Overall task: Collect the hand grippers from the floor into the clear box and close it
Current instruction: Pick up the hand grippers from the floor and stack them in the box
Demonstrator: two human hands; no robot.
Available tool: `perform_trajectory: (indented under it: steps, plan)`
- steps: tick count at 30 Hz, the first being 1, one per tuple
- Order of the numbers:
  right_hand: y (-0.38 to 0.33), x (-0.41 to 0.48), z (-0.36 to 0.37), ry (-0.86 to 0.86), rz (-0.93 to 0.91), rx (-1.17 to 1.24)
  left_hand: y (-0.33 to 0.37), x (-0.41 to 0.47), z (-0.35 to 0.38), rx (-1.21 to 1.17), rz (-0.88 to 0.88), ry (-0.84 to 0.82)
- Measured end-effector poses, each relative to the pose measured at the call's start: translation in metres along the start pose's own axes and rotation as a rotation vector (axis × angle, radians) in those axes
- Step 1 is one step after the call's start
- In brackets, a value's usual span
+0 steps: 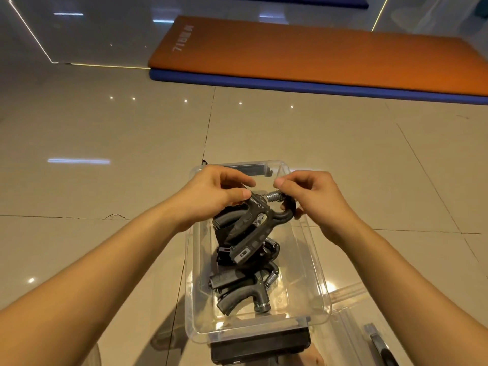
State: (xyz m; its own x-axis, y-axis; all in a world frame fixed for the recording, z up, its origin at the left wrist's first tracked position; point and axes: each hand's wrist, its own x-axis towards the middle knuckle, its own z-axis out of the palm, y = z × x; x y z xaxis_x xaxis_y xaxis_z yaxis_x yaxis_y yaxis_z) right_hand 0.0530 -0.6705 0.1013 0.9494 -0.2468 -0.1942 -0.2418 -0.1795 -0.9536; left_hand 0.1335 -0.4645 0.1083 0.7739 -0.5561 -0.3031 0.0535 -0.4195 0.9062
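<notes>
Head view, asked: what is held by the hands?

Answered: One black hand gripper (252, 221) is held over the far half of the clear box (317, 270). Its top, just beside the spring (274, 196), is pinched between thumb and fingers of the left hand (219, 190). Its looped end is pinched by the right hand (311, 196).

Asked: Where are the other hand grippers (237, 283) found?

Answered: They are piled inside the box, under the held one. Whether they are touched by it cannot be told. The box is set on the tiled floor (105, 154) and is left open. What looks like its clear lid (348, 320) is laid on the floor just beside its right wall. Well beyond, an orange mat (290, 48) is stacked on a blue mat (264, 83).
</notes>
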Motion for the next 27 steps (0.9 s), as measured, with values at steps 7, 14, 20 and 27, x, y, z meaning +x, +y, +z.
perform_trajectory:
  steps: [7, 14, 20, 27]
  plan:
    - [0.01, -0.002, -0.003, -0.08, 0.052, 0.037, -0.007, -0.001, 0.014, -0.14, 0.057, 0.201]
    - [0.023, 0.002, -0.007, 0.095, 0.275, 0.254, -0.032, -0.012, 0.029, 0.561, 0.278, 0.113]
    - [0.043, 0.003, -0.008, 0.188, -0.046, -0.446, -0.04, -0.014, 0.029, 0.653, 0.213, 0.079]
    - [0.064, 0.007, -0.014, 0.057, -0.203, -0.822, -0.079, 0.01, 0.062, 0.823, 0.031, -0.083]
